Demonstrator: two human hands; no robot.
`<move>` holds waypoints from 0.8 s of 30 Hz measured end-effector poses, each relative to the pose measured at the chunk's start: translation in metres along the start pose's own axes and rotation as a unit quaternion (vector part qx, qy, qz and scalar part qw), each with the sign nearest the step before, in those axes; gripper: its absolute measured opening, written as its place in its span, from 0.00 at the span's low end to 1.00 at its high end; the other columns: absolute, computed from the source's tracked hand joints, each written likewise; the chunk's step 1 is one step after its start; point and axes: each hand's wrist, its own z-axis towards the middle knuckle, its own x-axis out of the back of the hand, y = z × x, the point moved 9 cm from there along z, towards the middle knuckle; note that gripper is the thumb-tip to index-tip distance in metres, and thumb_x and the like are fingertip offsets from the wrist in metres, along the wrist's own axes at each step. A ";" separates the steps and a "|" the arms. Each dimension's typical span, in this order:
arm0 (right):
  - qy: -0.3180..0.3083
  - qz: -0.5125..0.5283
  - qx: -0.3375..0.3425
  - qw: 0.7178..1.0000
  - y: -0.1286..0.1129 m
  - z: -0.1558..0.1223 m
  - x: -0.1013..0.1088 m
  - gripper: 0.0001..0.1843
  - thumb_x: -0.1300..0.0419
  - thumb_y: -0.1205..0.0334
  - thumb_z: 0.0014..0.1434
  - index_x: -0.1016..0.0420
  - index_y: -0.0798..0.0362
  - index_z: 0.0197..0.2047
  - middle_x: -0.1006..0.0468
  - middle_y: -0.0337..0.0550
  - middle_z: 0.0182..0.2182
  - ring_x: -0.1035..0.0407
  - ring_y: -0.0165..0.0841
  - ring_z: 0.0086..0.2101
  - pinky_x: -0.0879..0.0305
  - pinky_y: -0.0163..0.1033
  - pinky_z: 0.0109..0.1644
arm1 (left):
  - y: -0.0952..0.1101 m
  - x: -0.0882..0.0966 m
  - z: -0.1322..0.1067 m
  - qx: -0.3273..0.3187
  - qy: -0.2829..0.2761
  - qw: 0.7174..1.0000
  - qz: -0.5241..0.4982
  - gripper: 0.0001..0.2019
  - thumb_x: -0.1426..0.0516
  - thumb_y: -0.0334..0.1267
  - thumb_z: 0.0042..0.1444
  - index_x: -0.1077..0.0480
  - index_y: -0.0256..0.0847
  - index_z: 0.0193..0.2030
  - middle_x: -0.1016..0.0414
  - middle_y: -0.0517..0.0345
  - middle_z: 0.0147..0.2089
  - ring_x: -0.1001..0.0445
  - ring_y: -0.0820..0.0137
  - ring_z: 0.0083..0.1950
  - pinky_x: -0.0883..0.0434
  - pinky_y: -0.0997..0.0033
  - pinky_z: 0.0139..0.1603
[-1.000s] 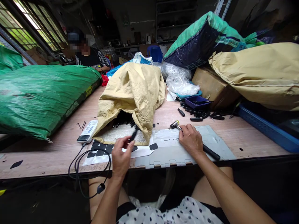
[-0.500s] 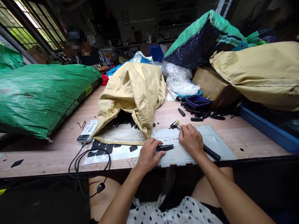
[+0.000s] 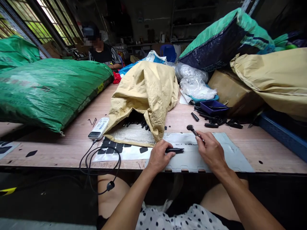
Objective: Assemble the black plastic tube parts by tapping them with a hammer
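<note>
My left hand [image 3: 160, 156] pinches a slim black part [image 3: 175, 149] and holds it flat on the grey mat [image 3: 230, 153] at the table's near edge. My right hand [image 3: 211, 151] is closed round the handle of a small hammer [image 3: 192, 129], whose head is lifted a little above the mat, to the right of the black part. An open tan sack [image 3: 146, 92] lies just behind my left hand, with more black parts spilling from its mouth.
A large green sack [image 3: 48, 89] fills the left of the wooden table [image 3: 275, 150]. A power bank [image 3: 98, 127] with a black cable lies beside a white sheet of black stickers [image 3: 115, 150]. A purple tray [image 3: 213, 107], loose black parts, sacks and a blue crate [image 3: 283, 134] crowd the right. Another person sits at the back left.
My left hand took a black part from the sack's mouth, carried it right and laid it on the mat. The hammer head has turned and risen slightly. The view shifted left.
</note>
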 end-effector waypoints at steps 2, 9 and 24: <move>-0.012 0.079 0.010 0.997 -0.014 -0.012 0.008 0.18 0.47 0.57 0.68 0.23 0.50 0.56 0.20 0.46 0.45 0.26 0.37 0.44 0.33 0.41 0.49 | 0.001 0.000 0.000 0.003 0.004 1.000 0.007 0.07 0.35 0.34 0.58 0.26 0.43 0.42 0.27 0.57 0.43 0.27 0.65 0.47 0.31 0.65 0.49; -0.082 0.149 0.049 0.984 -0.042 -0.051 0.000 0.18 0.49 0.58 0.70 0.25 0.47 0.58 0.19 0.46 0.49 0.24 0.37 0.50 0.29 0.42 0.55 | -0.001 -0.002 0.001 0.027 0.001 0.999 0.022 0.07 0.35 0.34 0.57 0.26 0.43 0.42 0.28 0.58 0.42 0.28 0.66 0.44 0.32 0.65 0.48; -0.092 0.083 0.061 0.991 -0.061 -0.061 -0.002 0.20 0.51 0.62 0.71 0.27 0.47 0.61 0.20 0.46 0.44 0.23 0.36 0.43 0.28 0.40 0.49 | -0.005 -0.003 0.002 0.039 0.003 0.999 0.017 0.09 0.34 0.33 0.55 0.26 0.44 0.41 0.27 0.60 0.42 0.28 0.65 0.45 0.33 0.65 0.48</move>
